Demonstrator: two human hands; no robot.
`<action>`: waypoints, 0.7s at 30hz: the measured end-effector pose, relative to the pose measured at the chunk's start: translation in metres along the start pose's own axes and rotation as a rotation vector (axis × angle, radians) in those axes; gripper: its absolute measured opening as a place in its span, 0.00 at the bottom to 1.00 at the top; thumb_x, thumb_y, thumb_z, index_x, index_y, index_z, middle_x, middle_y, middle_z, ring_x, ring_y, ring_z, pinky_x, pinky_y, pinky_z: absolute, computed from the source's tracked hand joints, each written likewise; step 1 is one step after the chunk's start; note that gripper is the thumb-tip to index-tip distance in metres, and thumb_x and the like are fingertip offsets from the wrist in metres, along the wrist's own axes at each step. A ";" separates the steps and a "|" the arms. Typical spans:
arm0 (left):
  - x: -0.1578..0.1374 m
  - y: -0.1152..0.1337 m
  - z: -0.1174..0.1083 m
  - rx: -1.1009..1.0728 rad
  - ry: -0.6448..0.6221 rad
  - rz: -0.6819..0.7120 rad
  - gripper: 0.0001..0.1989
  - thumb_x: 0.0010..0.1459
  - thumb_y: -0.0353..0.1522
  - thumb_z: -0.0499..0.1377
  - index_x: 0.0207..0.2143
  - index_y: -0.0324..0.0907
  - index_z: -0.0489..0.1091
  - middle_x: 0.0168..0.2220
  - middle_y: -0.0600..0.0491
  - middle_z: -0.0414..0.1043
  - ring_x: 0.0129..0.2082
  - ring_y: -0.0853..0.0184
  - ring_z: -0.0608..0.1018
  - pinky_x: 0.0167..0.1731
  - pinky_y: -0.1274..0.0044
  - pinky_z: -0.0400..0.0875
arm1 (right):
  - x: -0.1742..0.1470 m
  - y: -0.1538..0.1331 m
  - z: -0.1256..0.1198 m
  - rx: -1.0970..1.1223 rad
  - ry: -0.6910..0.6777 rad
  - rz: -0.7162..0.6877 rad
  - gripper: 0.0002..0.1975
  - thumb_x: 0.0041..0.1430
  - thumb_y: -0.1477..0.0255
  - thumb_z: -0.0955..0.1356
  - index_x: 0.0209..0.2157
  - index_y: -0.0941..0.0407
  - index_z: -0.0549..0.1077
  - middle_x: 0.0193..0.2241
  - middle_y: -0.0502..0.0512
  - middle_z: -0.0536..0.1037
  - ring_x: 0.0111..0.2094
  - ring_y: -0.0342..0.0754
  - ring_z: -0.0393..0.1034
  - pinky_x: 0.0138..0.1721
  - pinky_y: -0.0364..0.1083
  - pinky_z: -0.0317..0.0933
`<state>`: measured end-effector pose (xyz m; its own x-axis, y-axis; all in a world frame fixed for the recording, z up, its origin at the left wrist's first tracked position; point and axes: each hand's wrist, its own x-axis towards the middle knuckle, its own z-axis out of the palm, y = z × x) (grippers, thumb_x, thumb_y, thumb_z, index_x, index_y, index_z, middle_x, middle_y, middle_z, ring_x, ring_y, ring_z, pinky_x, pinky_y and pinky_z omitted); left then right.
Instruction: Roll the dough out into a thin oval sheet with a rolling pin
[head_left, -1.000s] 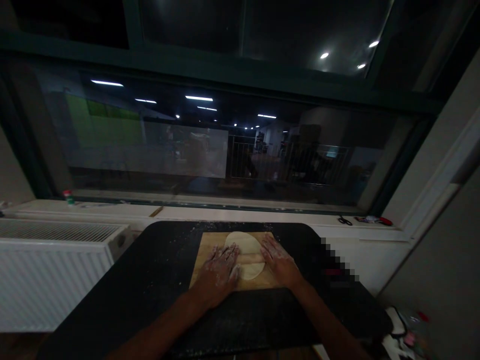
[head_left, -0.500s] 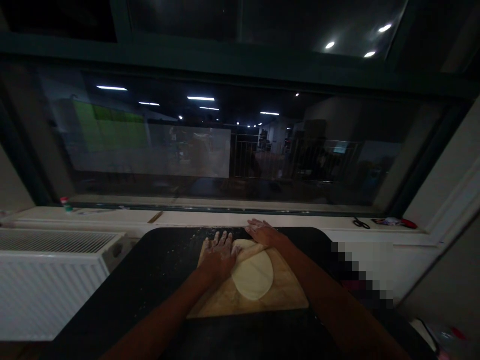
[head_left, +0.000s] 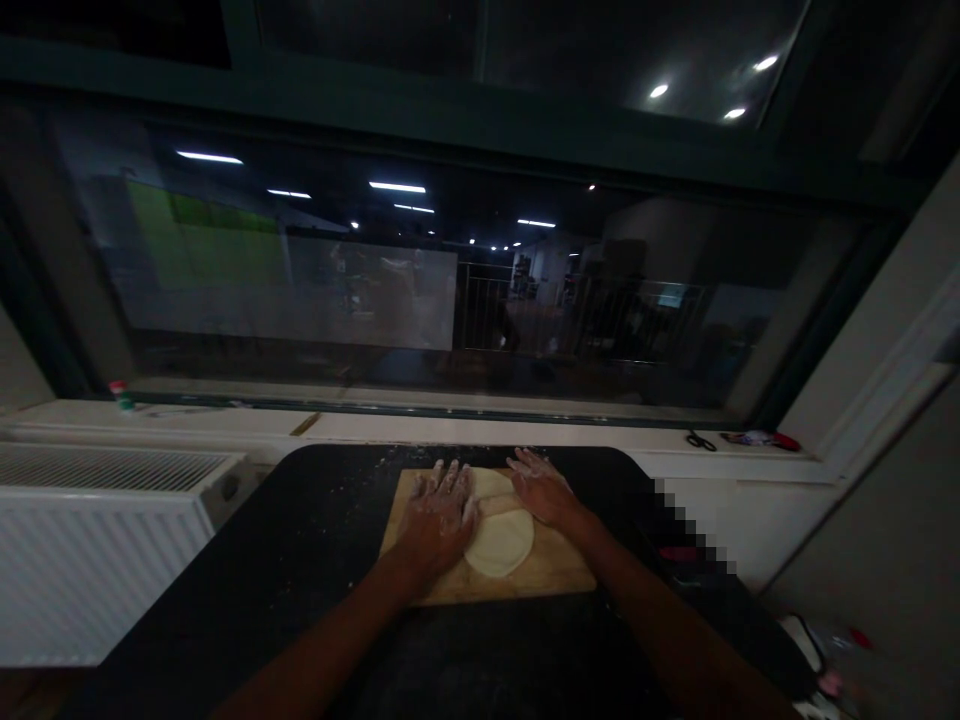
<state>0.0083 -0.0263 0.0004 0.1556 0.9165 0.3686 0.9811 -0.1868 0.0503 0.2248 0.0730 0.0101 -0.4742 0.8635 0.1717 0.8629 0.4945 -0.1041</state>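
A round, flat sheet of pale dough [head_left: 498,548] lies on a wooden board [head_left: 562,574]. Across it runs a wooden rolling pin [head_left: 498,504], with dough visible on both its near and far sides. My left hand [head_left: 442,512], floury, rests over the pin's left end with fingers stretched out and spread. Over the right end lies my right hand [head_left: 541,487], also floury, its fingers extended forward. Both palms cover the pin's ends, so their contact with it is hidden.
The board sits on a black table [head_left: 315,540] dusted with flour. Behind it, a white windowsill [head_left: 420,430] carries scissors [head_left: 700,441] and a small red-capped bottle [head_left: 121,395]. A white radiator [head_left: 105,560] stands at left. Some plastic packaging [head_left: 832,640] is at lower right.
My right hand has come back toward me with the pin's right end, and the pin lies less slanted. My left hand has shifted slightly. The camera view has also moved a little.
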 end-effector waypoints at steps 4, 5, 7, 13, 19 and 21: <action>-0.018 0.003 0.003 -0.053 0.022 0.057 0.27 0.74 0.37 0.46 0.71 0.42 0.64 0.73 0.44 0.61 0.73 0.47 0.63 0.70 0.50 0.59 | -0.051 -0.017 0.001 -0.006 0.087 0.095 0.30 0.75 0.66 0.51 0.66 0.60 0.71 0.70 0.63 0.67 0.74 0.53 0.57 0.76 0.55 0.48; -0.023 0.003 0.003 -0.062 0.022 0.071 0.27 0.74 0.37 0.46 0.71 0.43 0.63 0.73 0.45 0.60 0.73 0.47 0.63 0.70 0.49 0.58 | -0.062 -0.022 0.002 0.001 0.118 0.121 0.30 0.75 0.66 0.51 0.66 0.60 0.71 0.70 0.62 0.68 0.73 0.53 0.58 0.76 0.54 0.50; -0.033 0.002 0.001 -0.081 0.017 0.107 0.28 0.74 0.38 0.47 0.72 0.44 0.61 0.73 0.46 0.60 0.73 0.47 0.63 0.71 0.46 0.53 | -0.084 -0.031 0.005 0.021 0.178 0.157 0.31 0.75 0.65 0.51 0.67 0.59 0.70 0.70 0.61 0.68 0.73 0.54 0.59 0.75 0.55 0.52; -0.060 -0.011 -0.013 -0.114 0.012 0.252 0.30 0.73 0.38 0.51 0.75 0.50 0.55 0.75 0.51 0.55 0.75 0.52 0.59 0.72 0.52 0.55 | -0.147 -0.054 0.025 0.055 0.296 0.168 0.30 0.73 0.62 0.51 0.70 0.43 0.66 0.66 0.47 0.73 0.70 0.54 0.63 0.73 0.56 0.61; -0.082 -0.025 -0.015 -0.138 0.037 0.325 0.28 0.76 0.39 0.48 0.75 0.53 0.54 0.75 0.54 0.56 0.75 0.53 0.59 0.72 0.52 0.53 | -0.183 -0.071 0.053 -0.071 0.516 0.034 0.31 0.72 0.64 0.57 0.74 0.36 0.51 0.68 0.43 0.68 0.68 0.55 0.66 0.67 0.63 0.68; -0.080 -0.025 -0.016 -0.154 0.020 0.344 0.28 0.76 0.39 0.49 0.75 0.52 0.55 0.75 0.54 0.57 0.74 0.54 0.60 0.73 0.51 0.50 | -0.177 -0.069 0.052 -0.090 0.574 0.005 0.30 0.72 0.69 0.59 0.73 0.43 0.58 0.68 0.49 0.70 0.68 0.57 0.67 0.68 0.63 0.67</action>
<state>-0.0304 -0.1000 -0.0157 0.4693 0.7840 0.4064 0.8429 -0.5349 0.0587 0.2402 -0.1084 -0.0637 -0.3214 0.6611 0.6780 0.8882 0.4587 -0.0262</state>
